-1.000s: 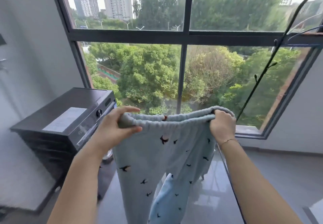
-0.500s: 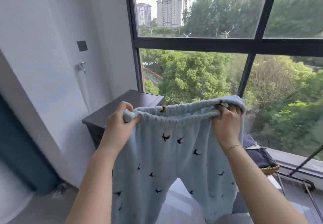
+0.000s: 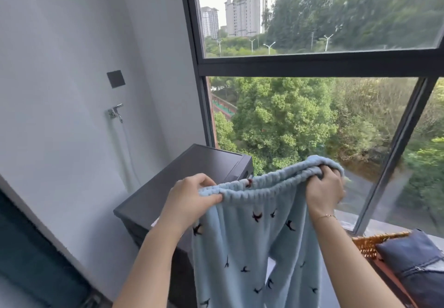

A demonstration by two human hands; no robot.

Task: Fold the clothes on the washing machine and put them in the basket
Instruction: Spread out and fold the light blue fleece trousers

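A: Where are the hands?

B: The left hand (image 3: pixel 189 197) pinches the left end of a gathered, ribbed elastic waistband, thumb on the near side. The right hand (image 3: pixel 324 191) has its fingers curled over the right end, a thin bracelet (image 3: pixel 326 216) on that wrist. They sit well apart, stretching the band almost level.

A: And the garment?

B: The pale blue trousers (image 3: pixel 254 247) are soft and fleecy, scattered with small dark bird shapes, and hang straight down in the air between the forearms, both legs running out of view at the bottom.

A: What lies beyond them?

B: Behind and to the left stands the dark washing machine (image 3: pixel 182 178), boxy and flat-topped with hard square edges, its top bare where it shows. Low at the right is the woven basket (image 3: pixel 370 243), its rim of amber wicker, with a folded dark blue garment (image 3: pixel 415 262) inside.

A: Any room around?

B: Farther left a smooth grey wall carries a metal tap (image 3: pixel 115 112) and a dark square plate (image 3: pixel 115 79). The black-framed window (image 3: pixel 312 66) fills the far side.
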